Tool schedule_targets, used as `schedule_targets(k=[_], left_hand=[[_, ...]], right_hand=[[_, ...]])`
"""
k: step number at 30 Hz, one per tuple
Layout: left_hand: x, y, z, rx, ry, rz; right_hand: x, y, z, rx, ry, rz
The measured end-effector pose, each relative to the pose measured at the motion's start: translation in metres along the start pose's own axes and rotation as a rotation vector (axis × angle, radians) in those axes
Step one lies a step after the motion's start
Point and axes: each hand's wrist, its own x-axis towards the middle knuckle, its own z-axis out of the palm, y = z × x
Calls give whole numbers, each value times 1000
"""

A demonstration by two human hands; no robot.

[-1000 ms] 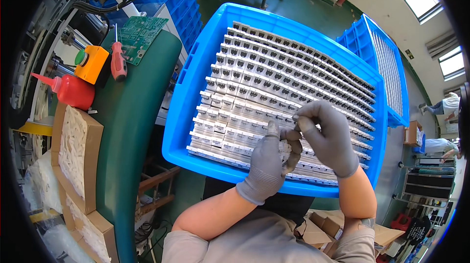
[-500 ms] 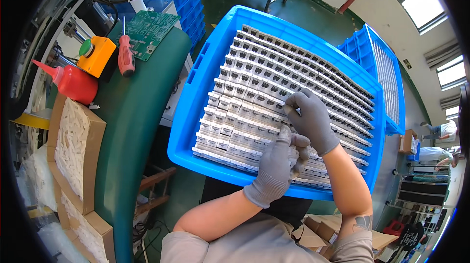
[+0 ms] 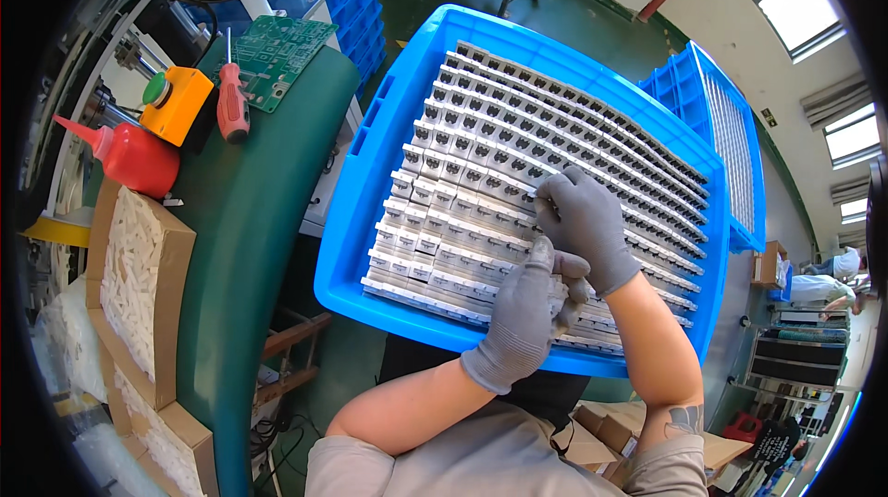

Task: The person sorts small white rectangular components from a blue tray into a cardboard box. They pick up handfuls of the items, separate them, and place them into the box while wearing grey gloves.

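A blue plastic crate (image 3: 365,164) is filled with rows of small white-grey blocks (image 3: 444,220). Black fittings show in the blocks of the far rows, while the nearer rows show thin dark marks instead. My right hand (image 3: 589,224), in a grey glove, is closed in a pinch over the middle rows; its fingertips hide what they grip. Nearer to me, my left hand (image 3: 525,312), also gloved in grey, hovers over the front rows with its fingers curled. Something pale shows between those fingers, too covered to name.
At left, a green-topped bench (image 3: 231,247) carries a red-handled screwdriver (image 3: 233,109), a green circuit board (image 3: 282,58), a red squeeze bottle (image 3: 139,159) and an orange box with a green button (image 3: 176,104). Cardboard boxes (image 3: 176,312) hold white pieces. Another filled blue crate (image 3: 680,90) stands beyond.
My right hand has shifted slightly, its fingertips curling in more over the blocks. The left hand has barely moved, and the whole view has tilted a little.
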Motion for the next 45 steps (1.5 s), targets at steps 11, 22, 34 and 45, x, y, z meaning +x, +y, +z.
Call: schedule_targets(k=[11,22,34,45], left_hand=[[0,-1,-2,-22,-13,-1],[0,-1,-2,-23,-19,6],[2,-3,-4,-25,-43,21],[2,-2,-4,-94,-26,-10]], right_hand=[[-4,5,-13,92,52,-191],[3,1,5,-3,92,-82],[-26,-3,-31,60,-142,-205],[-24,-5,-27,15,-116,-189]])
